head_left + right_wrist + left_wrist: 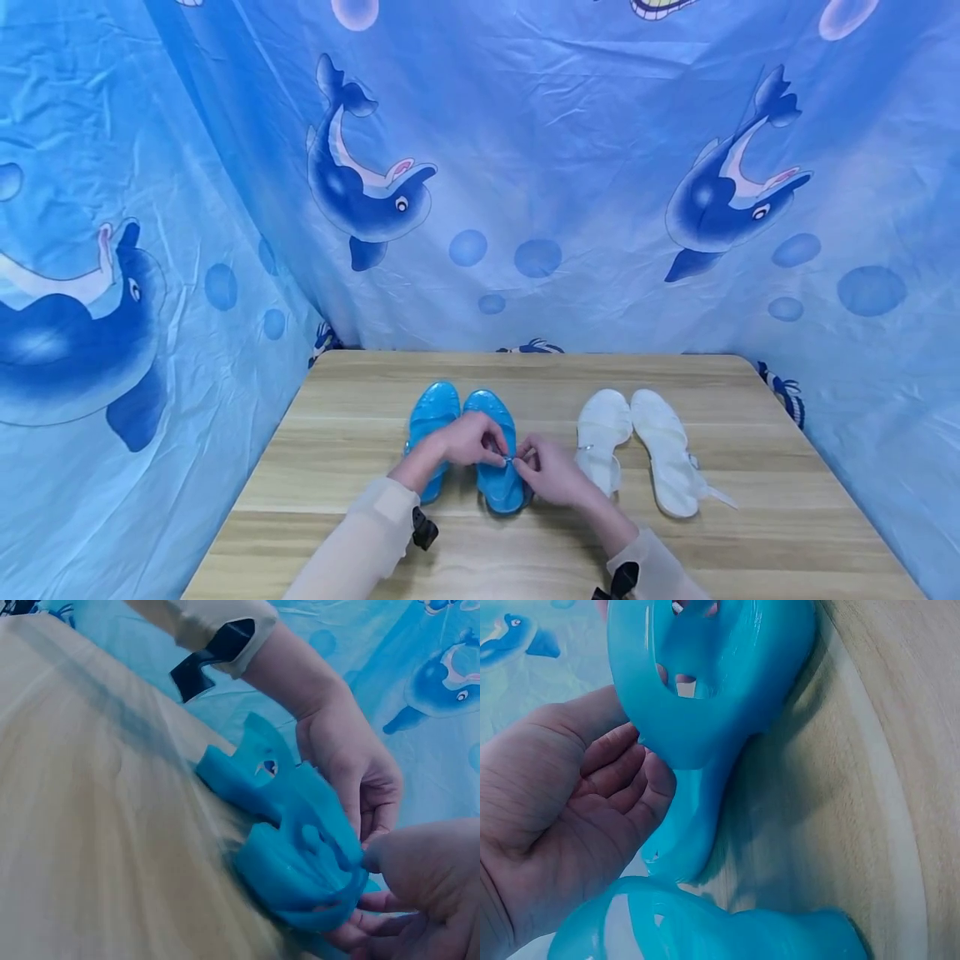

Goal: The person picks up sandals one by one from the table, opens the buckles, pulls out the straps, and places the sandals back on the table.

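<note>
Two glossy blue jelly sandals lie side by side on the wooden table, toes pointing away. Over the right-hand blue sandal [501,490] both hands meet at its ankle strap [509,459]. My left hand [467,439] reaches across the left-hand blue sandal [435,408] and pinches the strap from the left. From the other side, my right hand [553,473] pinches the strap between thumb and finger. Curled fingers of the left hand [570,780] show beside the worked sandal [705,735] in the left wrist view. Fingertips partly hide the strap's fastening.
A pair of white sandals stands to the right: one white sandal [603,417] close to the right hand, the other white sandal [663,442] with its strap sticking out to the right. A blue dolphin-print curtain [495,167] hangs behind the wooden table [322,467].
</note>
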`<act>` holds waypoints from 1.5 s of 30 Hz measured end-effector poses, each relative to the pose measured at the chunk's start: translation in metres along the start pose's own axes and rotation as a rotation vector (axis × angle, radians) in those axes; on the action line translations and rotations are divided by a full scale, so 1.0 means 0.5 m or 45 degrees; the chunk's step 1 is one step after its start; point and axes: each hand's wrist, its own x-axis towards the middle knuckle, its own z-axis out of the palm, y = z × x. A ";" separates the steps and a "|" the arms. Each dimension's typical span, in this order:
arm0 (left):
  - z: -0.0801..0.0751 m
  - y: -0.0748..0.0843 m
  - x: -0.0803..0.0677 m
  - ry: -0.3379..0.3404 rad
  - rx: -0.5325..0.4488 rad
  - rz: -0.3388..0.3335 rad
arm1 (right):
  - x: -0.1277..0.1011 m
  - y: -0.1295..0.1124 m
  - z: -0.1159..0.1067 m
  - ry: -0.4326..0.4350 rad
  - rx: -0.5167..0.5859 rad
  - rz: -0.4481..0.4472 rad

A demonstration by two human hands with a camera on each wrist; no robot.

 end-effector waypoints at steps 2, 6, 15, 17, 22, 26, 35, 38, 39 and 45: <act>0.000 -0.006 -0.001 -0.006 -0.001 0.005 | -0.003 0.000 0.002 -0.019 0.027 -0.004; -0.002 -0.015 -0.008 -0.015 -0.030 0.004 | -0.002 -0.002 0.007 0.054 0.031 -0.015; 0.000 -0.009 -0.017 -0.009 -0.083 0.031 | -0.006 0.006 0.013 0.171 0.033 -0.019; 0.000 -0.005 -0.017 0.000 -0.074 0.039 | -0.008 0.007 0.014 0.198 0.040 -0.021; 0.002 -0.003 -0.017 -0.006 -0.056 0.047 | -0.013 0.009 0.020 0.274 0.087 0.023; 0.001 -0.008 -0.013 -0.025 -0.107 0.030 | -0.016 0.011 0.026 0.313 0.117 0.030; 0.004 -0.009 -0.016 -0.049 -0.166 0.024 | -0.022 0.014 0.055 0.449 0.165 -0.097; 0.005 -0.011 -0.012 -0.059 -0.186 0.026 | -0.020 0.015 0.058 0.475 0.146 -0.097; 0.005 -0.012 -0.011 -0.064 -0.197 0.024 | -0.018 0.016 0.058 0.479 0.129 -0.107; 0.001 -0.019 -0.007 -0.116 -0.236 0.012 | -0.018 0.021 0.051 0.447 0.041 -0.175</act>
